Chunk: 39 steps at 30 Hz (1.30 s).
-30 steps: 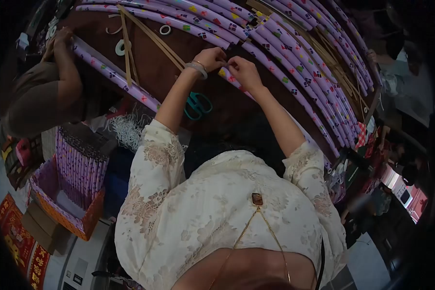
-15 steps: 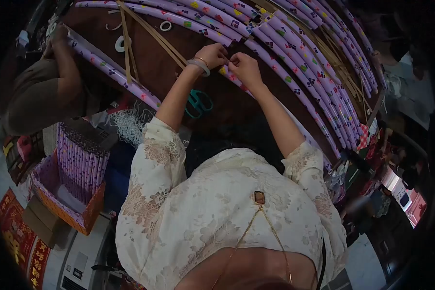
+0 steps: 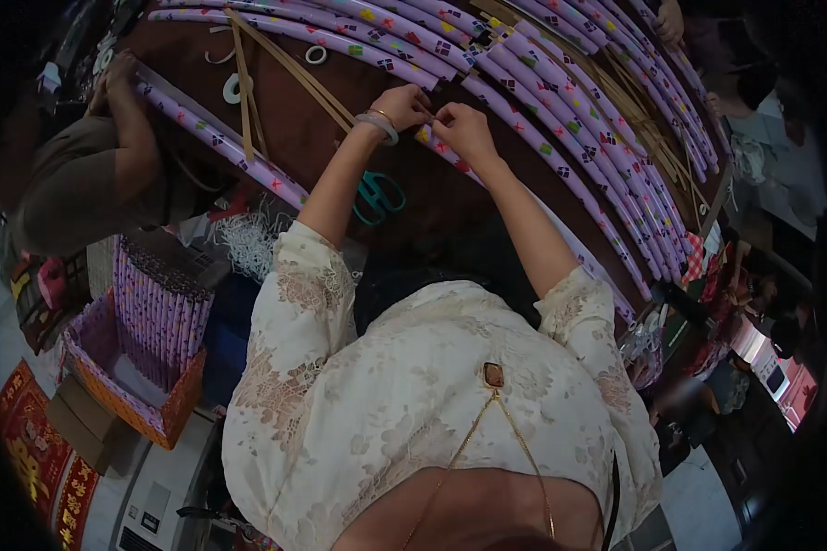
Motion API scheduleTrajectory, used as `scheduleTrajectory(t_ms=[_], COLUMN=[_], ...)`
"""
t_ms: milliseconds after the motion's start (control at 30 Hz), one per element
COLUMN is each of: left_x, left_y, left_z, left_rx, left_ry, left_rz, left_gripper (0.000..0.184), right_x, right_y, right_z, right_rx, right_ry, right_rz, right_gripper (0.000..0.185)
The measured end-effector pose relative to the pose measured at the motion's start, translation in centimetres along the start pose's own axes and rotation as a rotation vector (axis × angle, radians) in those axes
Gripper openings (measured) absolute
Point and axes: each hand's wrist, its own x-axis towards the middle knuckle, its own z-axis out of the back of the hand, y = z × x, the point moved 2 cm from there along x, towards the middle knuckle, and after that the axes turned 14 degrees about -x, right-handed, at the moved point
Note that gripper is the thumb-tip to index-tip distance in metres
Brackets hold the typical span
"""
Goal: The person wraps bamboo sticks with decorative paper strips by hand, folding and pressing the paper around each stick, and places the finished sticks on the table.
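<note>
Both hands were drawn in with bent fingers closed, their tips almost meeting: the left hand on one side, the right hand on the other. What lay between the fingertips was too small to tell. Just beneath them was the top end of a lilac patterned tube. Its long axis slanted from that end down and to the person's right, passing under the right wrist, so the right hand was nearer to its length and the left only to its tip. The right forearm hid part of it; its lower end was hard to make out.

Teal scissor handles lay near the left forearm, the blades lost in dark cloth. Beyond, other tubes curved past the right hand, cut off at the top edge. Far left, a co-worker's hands blurred together in shadow.
</note>
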Motion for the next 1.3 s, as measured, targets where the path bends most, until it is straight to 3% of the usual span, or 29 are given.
scheduleTrajectory(t_ms=[500,700,933,1033,1167,1300], left_x=[0.0,0.2,0.0,-0.6,-0.6,-0.4], left_y=[-0.4,0.0,-0.4,-0.8,-0.7,-0.6], left_z=[0.1,0.1,0.1,-0.2,-0.5,-0.2], left_rx=[0.002,0.006,0.037,0.013,0.065,0.087], left_ry=[0.033,0.033,0.008,-0.062,-0.118,-0.091], left_rz=[0.027,0.006,0.010,0.045,0.053,0.083], left_gripper=[0.026,0.026,0.027,0.027,0.027,0.031], right_x=[0.9,0.8,-0.2,-2.8,-9.9,-21.9], right_y=[0.3,-0.6,0.0,-0.7,-4.3,-13.0], right_z=[-0.4,-0.5,1.3,4.0,10.4,16.9], right_rx=[-0.105,-0.087,-0.061,0.140,0.109,0.118], right_ry=[0.140,0.052,0.072,0.015,-0.100,-0.220], right_rz=[-0.061,0.063,0.025,-0.255,-0.361,-0.569], right_gripper=[0.016,0.015,0.016,0.015,0.012,0.012])
